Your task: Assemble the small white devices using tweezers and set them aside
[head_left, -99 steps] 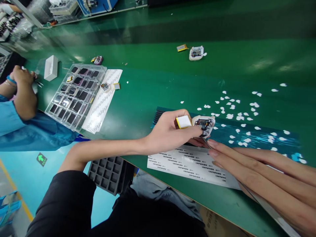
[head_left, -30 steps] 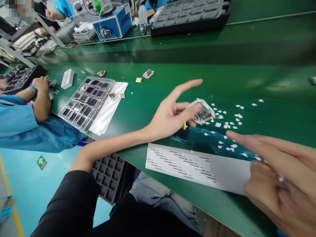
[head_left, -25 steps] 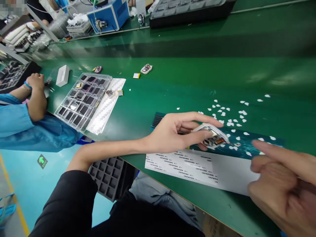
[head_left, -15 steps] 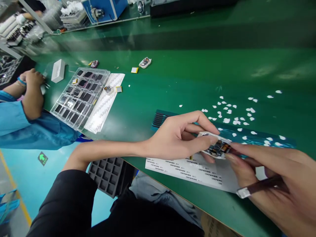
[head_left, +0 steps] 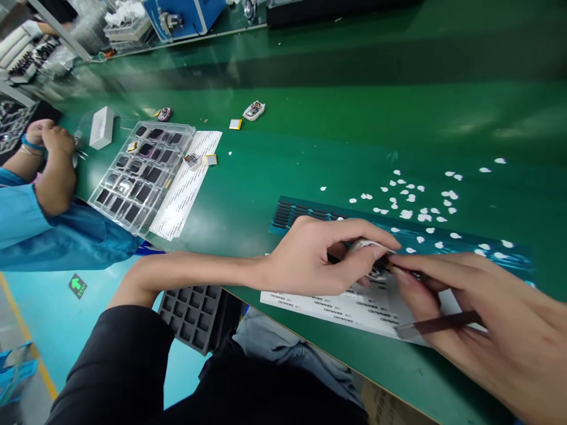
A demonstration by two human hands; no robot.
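Note:
Over the white printed sheet, my left hand is closed around a small white electronic device housing. The housing is tilted, and fingers cover most of it; the electronics inside barely show now. My right hand is at the housing's right end, thumb and index finger pinched together at its edge. A dark, flat, strip-like tool with a paler end lies across this hand, held by the fingers. Whatever sits between the right fingertips is too small to make out.
White tabs lie scattered beyond my hands, some on a blue-green film strip. Leftward are a clear compartment tray, opened devices with batteries, and a white box. A co-worker's hands rest at far left.
The housing has tipped, so its open electronics side faces me less. My right hand has shifted slightly left and turned, swinging the dark tool's pale end leftward and up.

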